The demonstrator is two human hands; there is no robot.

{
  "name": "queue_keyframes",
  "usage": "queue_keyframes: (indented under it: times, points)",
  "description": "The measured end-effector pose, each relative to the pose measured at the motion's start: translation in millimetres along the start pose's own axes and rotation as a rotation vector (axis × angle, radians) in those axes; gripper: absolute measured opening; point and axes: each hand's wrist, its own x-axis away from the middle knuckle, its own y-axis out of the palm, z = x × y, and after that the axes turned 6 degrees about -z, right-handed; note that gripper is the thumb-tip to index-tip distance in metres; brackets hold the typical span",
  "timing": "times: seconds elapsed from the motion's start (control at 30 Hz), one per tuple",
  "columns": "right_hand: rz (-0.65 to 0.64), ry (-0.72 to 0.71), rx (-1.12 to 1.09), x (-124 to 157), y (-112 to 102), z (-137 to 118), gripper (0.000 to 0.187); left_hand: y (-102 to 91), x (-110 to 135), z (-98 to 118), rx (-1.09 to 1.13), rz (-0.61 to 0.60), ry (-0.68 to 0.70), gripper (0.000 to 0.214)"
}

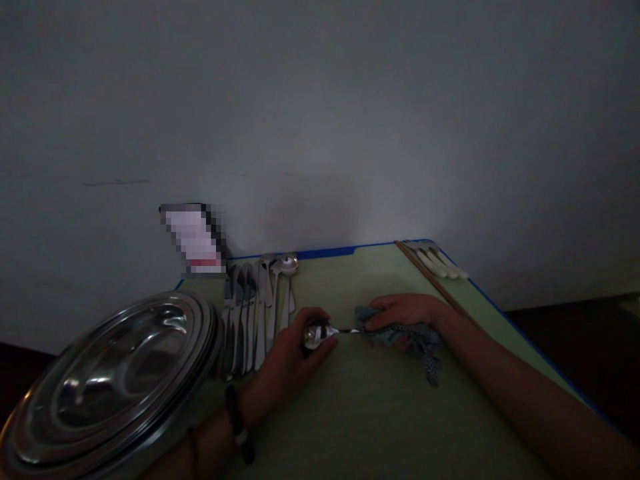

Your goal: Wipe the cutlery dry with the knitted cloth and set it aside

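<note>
A shiny metal spoon [316,333] lies level between my two hands, above the pale green table. Its bowl end is gripped by my left hand [300,347], thumb on the near side and fingers curled round the far side. My right hand [400,317] is closed on a grey-green cloth [415,335], which is wrapped around the spoon's handle; the handle's end is hidden in it. Part of the cloth hangs loose below my right hand. Just left of my left hand, several knives [243,320], forks and spoons [289,267] lie in a row.
A stack of oval metal trays [115,373] takes up the table's left side. Behind it a phone-like device [195,240], blurred out, leans on the wall. Chopsticks [425,270] and white-handled forks [440,261] lie along the right edge of the table [340,427]. A wall rises behind.
</note>
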Motion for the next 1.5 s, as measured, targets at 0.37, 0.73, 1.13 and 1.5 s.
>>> queue_keyframes:
  times: [0.37,0.73,1.13,1.5]
  points:
    - [0.219,-0.039,0.585,-8.7,20.5,-12.9,0.032,3.3,-0.3,-2.4,0.054,-0.025,-0.018,0.020]
    - [0.260,-0.146,0.748,-19.1,33.7,-13.3,0.028,3.5,-1.9,-5.6,0.001,-0.018,0.044,0.015]
    - [0.239,-0.128,0.697,-17.8,30.6,-14.6,0.028,1.5,-1.3,-0.3,-0.049,-0.020,0.051,0.015]
    - [0.244,-0.107,0.699,-18.5,29.9,-13.5,0.028,2.4,-1.4,-3.7,-0.027,-0.040,0.031,0.017]
